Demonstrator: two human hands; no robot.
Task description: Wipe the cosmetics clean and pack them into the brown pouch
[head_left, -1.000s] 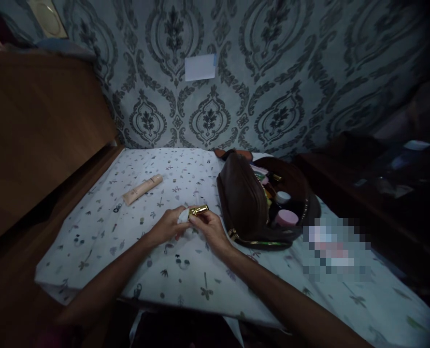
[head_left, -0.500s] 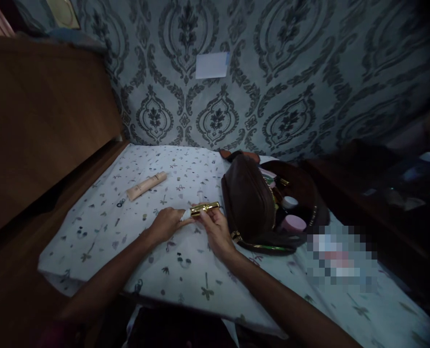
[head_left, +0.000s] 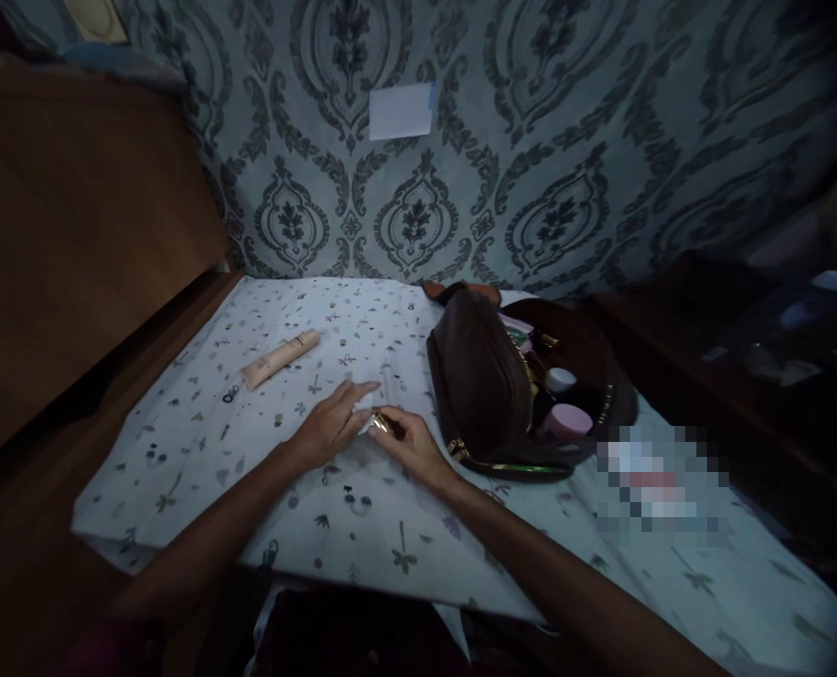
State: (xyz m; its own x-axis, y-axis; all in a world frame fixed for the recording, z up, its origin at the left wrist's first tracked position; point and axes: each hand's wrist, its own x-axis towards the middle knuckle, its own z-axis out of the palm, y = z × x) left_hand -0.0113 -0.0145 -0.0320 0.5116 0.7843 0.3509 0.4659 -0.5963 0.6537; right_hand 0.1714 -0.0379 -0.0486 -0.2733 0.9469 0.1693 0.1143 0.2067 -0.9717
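Observation:
My right hand [head_left: 418,451] holds a shiny gold lipstick tube [head_left: 382,422], its fingers wrapped round it and covering much of it. My left hand [head_left: 330,425] meets it from the left, with a piece of white tissue [head_left: 364,404] between thumb and fingers, against the end of the tube. Its index finger is stretched out. Beyond the fingertips a clear, see-through item [head_left: 388,384] lies on the patterned cloth; what it is I cannot make out. A beige squeeze tube [head_left: 281,359] lies farther left.
An open dark brown toiletry bag [head_left: 471,381] stands right of my hands. Inside are a pink-lidded jar [head_left: 568,421], a white cap [head_left: 560,379] and other cosmetics. A blurred-out item [head_left: 662,480] lies at the right. A wooden cabinet [head_left: 86,235] borders the left, a patterned wall [head_left: 418,212] the back.
The gold tube has turned from lying level across my fingers to pointing up-left, more enclosed by my right hand. My left hand's fingers have spread out around the tissue.

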